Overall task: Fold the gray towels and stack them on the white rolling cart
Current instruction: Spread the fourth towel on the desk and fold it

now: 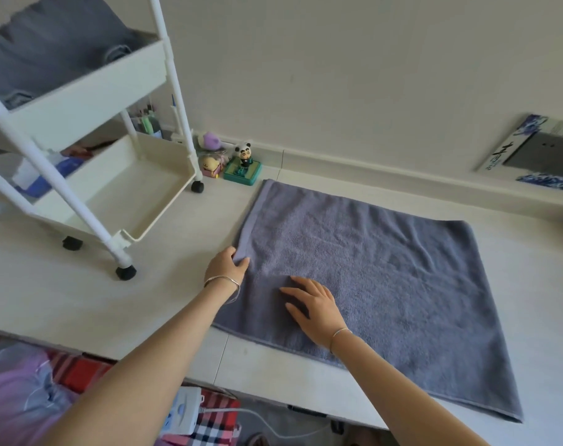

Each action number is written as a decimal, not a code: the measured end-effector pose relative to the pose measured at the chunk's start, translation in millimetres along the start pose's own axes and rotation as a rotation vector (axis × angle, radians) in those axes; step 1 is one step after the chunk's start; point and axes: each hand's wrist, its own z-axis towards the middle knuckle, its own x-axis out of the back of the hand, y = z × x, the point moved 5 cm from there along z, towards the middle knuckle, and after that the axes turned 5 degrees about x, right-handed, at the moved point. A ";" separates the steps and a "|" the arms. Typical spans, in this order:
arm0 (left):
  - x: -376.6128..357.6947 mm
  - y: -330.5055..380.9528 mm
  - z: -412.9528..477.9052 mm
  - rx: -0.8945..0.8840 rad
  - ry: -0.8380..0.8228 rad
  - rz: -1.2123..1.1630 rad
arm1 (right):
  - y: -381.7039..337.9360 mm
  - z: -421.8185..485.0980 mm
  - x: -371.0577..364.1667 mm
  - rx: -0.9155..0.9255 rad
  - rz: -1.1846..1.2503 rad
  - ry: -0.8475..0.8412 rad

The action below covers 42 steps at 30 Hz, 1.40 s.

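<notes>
Gray towel [386, 284] flat, long axis left-to-right | left grip [226, 268] pinches left edge | right grip [312, 305] released, palm-down

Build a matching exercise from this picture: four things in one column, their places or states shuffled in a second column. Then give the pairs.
Column one
1. left hand
2. right hand
3. panda figure
4. folded gray towels

Column two
A. in the cart's top tray
B. lying flat on the spread towel
C. standing on a green base
D. pinching the spread towel's left edge

Pairs: 1-D, 2-B, 3-C, 4-A
</notes>
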 end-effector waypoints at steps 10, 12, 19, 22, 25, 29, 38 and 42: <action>9.4 -11.5 12.9 0.076 0.109 0.268 | 8.1 17.7 6.5 0.014 -0.134 0.220; 5.0 4.9 14.7 -0.137 0.223 0.418 | 13.6 24.2 9.6 -0.039 -0.129 0.238; -84.8 53.0 -9.7 -0.515 -0.123 0.601 | 39.2 38.3 6.4 -0.133 -0.148 0.035; -96.7 42.3 -3.1 -0.436 -0.116 0.658 | 73.2 20.9 20.6 -0.225 -0.247 0.014; -97.7 40.9 4.9 -0.346 -0.055 0.655 | 120.1 -4.3 48.9 -0.375 -0.320 0.039; -103.3 53.0 6.3 -0.220 -0.036 0.628 | 169.6 -33.6 82.8 -0.495 -0.284 0.051; -197.7 163.4 -57.0 -0.713 -0.144 0.535 | 222.4 -51.5 124.2 -0.477 -0.314 0.043; -222.5 166.1 -58.2 -0.659 -0.157 0.616 | 262.9 -60.9 138.7 -0.593 -0.279 0.061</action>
